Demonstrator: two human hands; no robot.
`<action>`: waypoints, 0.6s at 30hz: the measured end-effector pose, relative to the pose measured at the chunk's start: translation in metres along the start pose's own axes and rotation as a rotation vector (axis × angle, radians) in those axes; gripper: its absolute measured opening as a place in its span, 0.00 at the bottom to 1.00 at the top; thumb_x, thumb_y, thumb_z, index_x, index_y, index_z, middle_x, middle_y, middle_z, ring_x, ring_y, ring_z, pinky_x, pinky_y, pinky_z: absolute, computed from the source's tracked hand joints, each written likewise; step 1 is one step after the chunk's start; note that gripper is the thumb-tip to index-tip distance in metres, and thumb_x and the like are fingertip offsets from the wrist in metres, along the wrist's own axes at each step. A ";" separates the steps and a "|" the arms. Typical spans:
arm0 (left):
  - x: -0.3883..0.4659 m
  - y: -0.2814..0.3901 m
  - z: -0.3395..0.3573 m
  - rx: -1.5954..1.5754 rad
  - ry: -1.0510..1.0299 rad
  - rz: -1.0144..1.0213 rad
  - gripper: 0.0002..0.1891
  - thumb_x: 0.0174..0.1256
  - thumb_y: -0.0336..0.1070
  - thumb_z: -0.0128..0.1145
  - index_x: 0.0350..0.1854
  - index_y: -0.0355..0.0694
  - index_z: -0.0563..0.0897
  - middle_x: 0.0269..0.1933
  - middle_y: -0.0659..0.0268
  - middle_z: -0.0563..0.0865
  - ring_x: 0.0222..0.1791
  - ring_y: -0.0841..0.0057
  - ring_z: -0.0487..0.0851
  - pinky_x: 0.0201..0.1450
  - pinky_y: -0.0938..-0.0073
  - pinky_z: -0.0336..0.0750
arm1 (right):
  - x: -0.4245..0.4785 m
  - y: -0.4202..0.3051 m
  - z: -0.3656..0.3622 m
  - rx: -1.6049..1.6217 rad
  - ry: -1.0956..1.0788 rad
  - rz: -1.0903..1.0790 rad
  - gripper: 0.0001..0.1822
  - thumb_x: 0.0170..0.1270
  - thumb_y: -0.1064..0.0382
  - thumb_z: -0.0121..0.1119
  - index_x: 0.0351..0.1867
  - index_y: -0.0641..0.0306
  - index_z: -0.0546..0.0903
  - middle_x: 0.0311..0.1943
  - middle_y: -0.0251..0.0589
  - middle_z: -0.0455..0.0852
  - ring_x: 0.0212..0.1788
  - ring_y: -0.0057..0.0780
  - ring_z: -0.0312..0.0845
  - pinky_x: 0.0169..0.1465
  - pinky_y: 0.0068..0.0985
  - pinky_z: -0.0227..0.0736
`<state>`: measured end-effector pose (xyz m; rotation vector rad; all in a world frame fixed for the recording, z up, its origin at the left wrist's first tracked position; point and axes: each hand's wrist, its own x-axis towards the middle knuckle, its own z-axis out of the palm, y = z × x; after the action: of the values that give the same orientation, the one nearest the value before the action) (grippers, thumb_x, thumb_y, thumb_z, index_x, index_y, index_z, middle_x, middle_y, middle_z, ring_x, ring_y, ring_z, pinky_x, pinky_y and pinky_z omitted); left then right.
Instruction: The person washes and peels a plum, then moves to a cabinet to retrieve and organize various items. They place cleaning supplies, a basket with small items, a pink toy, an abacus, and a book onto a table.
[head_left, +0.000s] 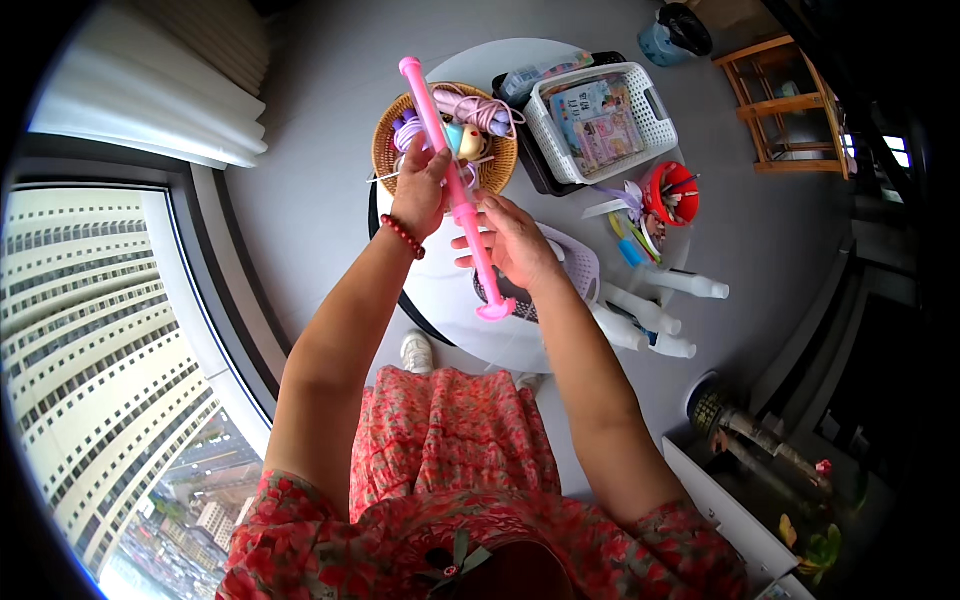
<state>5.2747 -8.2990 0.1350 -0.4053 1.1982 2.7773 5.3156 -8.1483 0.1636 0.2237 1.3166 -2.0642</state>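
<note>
A long pink plastic plunger-type pump (438, 127) slants over the table, with a round cap at its far end and a flared handle at its near end. My left hand (422, 184), with a red bead bracelet (403, 236) at the wrist, is closed round its barrel. Beside the thinner lower rod is my right hand (517, 244), fingers spread and reaching behind the rod; whether they touch it is unclear. Under the pump's upper part, a woven basket (381, 142) holds skipping ropes (472, 111) and a small toy figure (471, 142).
The round white table (442, 300) also bears a white plastic basket (660, 139) of printed packets, a red cup (681, 214) of pens, a lilac basket (581, 266) and several white bottle-shaped pieces (637, 307). A tall window (97, 300) is at left. Behind stand a bin (664, 45) and wooden rack (780, 112).
</note>
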 end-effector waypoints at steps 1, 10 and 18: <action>0.008 -0.006 0.001 0.004 0.005 0.010 0.26 0.67 0.30 0.50 0.66 0.44 0.58 0.46 0.64 0.75 0.42 0.76 0.77 0.40 0.71 0.77 | -0.004 -0.004 -0.005 -0.028 -0.061 -0.044 0.29 0.66 0.53 0.53 0.65 0.59 0.60 0.47 0.47 0.76 0.40 0.41 0.80 0.39 0.41 0.79; 0.014 -0.070 0.004 0.469 -0.063 -0.116 0.33 0.62 0.33 0.55 0.68 0.34 0.56 0.60 0.57 0.70 0.60 0.68 0.68 0.62 0.73 0.63 | 0.011 0.034 -0.092 -1.080 0.423 -0.303 0.30 0.52 0.75 0.55 0.60 0.65 0.66 0.40 0.55 0.80 0.41 0.45 0.79 0.44 0.34 0.74; -0.060 -0.069 0.042 0.629 -0.087 0.057 0.25 0.64 0.32 0.51 0.62 0.28 0.65 0.57 0.56 0.75 0.55 0.70 0.74 0.58 0.75 0.68 | -0.038 0.031 -0.093 -1.372 0.578 -0.801 0.20 0.54 0.73 0.57 0.52 0.69 0.74 0.44 0.54 0.80 0.41 0.42 0.81 0.44 0.33 0.75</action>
<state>5.3367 -8.2198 0.1304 -0.1875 1.9656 2.2471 5.3448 -8.0595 0.1145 -0.4247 3.2076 -1.0860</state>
